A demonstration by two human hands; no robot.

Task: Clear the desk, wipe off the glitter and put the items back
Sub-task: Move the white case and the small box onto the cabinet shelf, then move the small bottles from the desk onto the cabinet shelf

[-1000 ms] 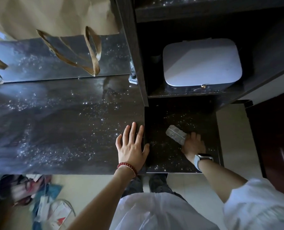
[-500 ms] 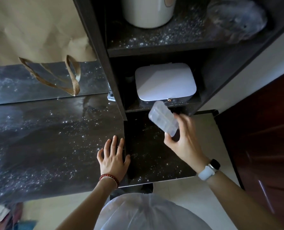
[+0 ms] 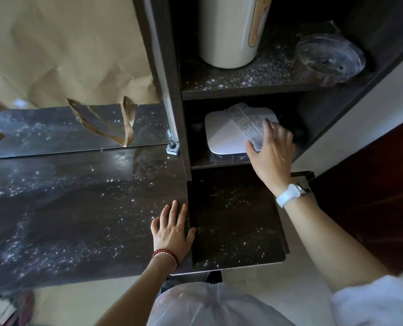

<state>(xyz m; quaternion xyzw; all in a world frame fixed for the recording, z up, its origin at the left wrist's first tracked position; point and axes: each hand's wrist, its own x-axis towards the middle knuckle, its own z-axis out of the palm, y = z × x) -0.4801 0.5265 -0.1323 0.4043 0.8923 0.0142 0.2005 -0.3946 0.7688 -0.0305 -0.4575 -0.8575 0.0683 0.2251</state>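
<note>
Right hand (image 3: pixel 272 149) carried clear pill case (image 3: pixel 247 124) up off worktop (image 3: pixel 231 220), now laid atop white box (image 3: pixel 224 135) in shelf.

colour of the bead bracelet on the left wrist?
Dark red round-bead bracelet, clearest in the head view, worn at the wrist of the left hand resting on the desk.

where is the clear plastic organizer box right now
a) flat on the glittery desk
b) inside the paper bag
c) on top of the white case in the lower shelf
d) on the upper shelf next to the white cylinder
c: the right hand holds the clear organizer box lying across the lid of the white case in the lower shelf compartment.
</note>
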